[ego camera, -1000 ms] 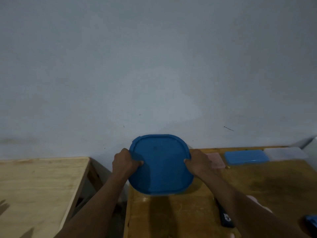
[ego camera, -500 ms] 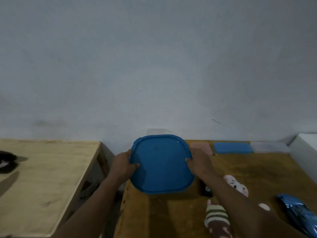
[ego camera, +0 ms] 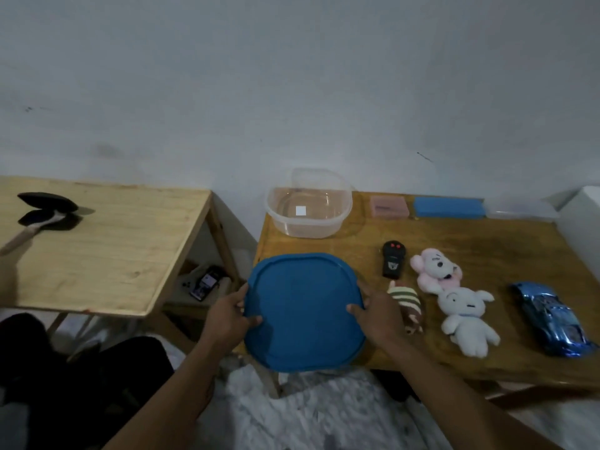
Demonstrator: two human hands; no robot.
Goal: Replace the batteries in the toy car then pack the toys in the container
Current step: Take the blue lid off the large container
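I hold a blue container lid (ego camera: 303, 311) by both sides over the near left corner of the right table. My left hand (ego camera: 229, 316) grips its left edge and my right hand (ego camera: 378, 315) grips its right edge. The clear plastic container (ego camera: 310, 209) stands uncovered at the back left of that table. A shiny blue toy car (ego camera: 550, 321) lies at the right. A black remote (ego camera: 393, 258), a striped plush (ego camera: 407, 305), a pink plush (ego camera: 435, 267) and a white plush (ego camera: 466, 319) lie between the lid and the car.
Pink (ego camera: 389, 206), blue (ego camera: 448, 207) and clear (ego camera: 519, 210) flat boxes line the wall. A white block (ego camera: 584, 222) stands at far right. A second wooden table (ego camera: 107, 245) at left carries an open black case (ego camera: 45, 211). A phone (ego camera: 206, 283) lies below, between the tables.
The lid has come off the container and moved toward me and down. The view tilted down, so the container, toys and car now show.
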